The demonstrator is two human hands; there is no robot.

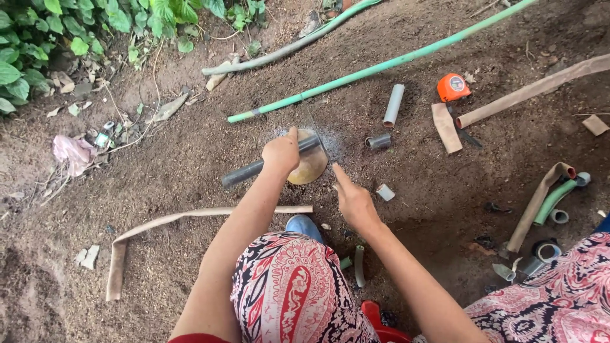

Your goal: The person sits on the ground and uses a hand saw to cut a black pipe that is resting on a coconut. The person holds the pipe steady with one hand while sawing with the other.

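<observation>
A: Left hand (281,152), how is it noted?

B: Clenched around a dark grey pipe (264,165), which is pressed down across a rounded tan stone (310,166). The pipe's free end is seen left of the stone, low over the soil.

A: Right hand (353,202)?

B: Recorded just right of the stone, closed on a thin saw blade (316,130); the forefinger is stretched along it. The blade is laid across the pipe over the stone, and pale dust is seen on the soil around it.

A: Other items relative to the stone?

B: A short grey pipe offcut (379,141) is logged just right of it, a longer pale pipe piece (394,105) beyond that, and a small white ring (385,192) lower right. A long green hose (381,65) is run behind the stone. An orange tape measure (453,87) is noted well to the right. A flat tan hose strip (190,216) is laid below and left of the stone, and a blue shoe (304,225) is seen directly beneath it.
</observation>
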